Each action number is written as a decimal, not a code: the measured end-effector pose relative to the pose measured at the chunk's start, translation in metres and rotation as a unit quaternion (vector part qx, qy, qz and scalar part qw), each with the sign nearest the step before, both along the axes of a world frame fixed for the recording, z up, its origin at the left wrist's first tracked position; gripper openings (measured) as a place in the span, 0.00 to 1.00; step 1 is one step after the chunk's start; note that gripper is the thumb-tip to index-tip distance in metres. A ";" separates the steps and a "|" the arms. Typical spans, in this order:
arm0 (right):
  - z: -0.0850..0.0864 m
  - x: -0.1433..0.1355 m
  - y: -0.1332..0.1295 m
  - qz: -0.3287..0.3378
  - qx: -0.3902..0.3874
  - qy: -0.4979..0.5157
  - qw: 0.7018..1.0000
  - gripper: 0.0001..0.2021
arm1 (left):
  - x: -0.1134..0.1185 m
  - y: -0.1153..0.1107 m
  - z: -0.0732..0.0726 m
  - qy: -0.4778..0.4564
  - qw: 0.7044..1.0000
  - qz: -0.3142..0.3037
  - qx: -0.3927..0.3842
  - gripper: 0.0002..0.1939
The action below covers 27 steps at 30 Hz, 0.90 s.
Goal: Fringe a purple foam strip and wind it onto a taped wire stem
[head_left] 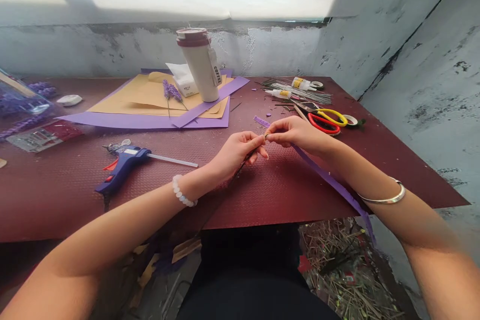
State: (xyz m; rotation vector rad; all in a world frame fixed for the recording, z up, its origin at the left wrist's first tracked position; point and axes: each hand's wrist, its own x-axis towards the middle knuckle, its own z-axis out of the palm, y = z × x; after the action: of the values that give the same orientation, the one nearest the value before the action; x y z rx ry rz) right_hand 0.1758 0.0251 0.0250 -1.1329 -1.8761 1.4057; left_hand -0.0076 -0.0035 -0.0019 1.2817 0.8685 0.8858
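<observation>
In front of me, above the table's near middle, my left hand [245, 149] is closed around a thin dark wire stem [237, 174], which slants down toward my lap. My right hand [290, 132] meets it fingertip to fingertip, closed in a pinch at the stem's upper end, where a small greenish bit shows between the fingers. A long purple paper strip [326, 174] with a ragged edge lies beneath my right hand and forearm. One end shows past the fingers; the other hangs over the table's front edge.
A blue glue gun [125, 167] lies left. Behind it are tan and purple sheets [120, 95], purple flower sprigs [171, 91] and a coffee cup [202, 70]. Right stand scissors [324, 121], glue bottles [303, 84], wires [313, 97] and tape [351, 120]. Dry stalks [337, 260] lie below.
</observation>
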 end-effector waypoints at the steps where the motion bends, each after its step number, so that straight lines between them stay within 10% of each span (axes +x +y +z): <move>1: 0.000 -0.001 -0.001 -0.010 -0.010 0.002 1.000 0.04 | 0.001 -0.001 0.001 0.007 1.000 0.009 0.001 0.13; 16: -0.002 -0.004 -0.006 -0.055 -0.029 0.030 0.998 0.12 | 0.005 -0.002 0.006 0.068 0.996 0.055 0.000 0.10; 27: 0.002 -0.004 -0.004 -0.055 -0.005 0.019 0.998 0.06 | -0.003 0.000 0.001 -0.043 0.993 -0.085 -0.071 0.14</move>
State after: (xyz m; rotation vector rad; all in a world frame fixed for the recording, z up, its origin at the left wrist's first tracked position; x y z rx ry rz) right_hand 0.1716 0.0215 0.0274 -1.1872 -1.7537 1.3671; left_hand -0.0111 -0.0035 -0.0006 1.1662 0.7297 0.7250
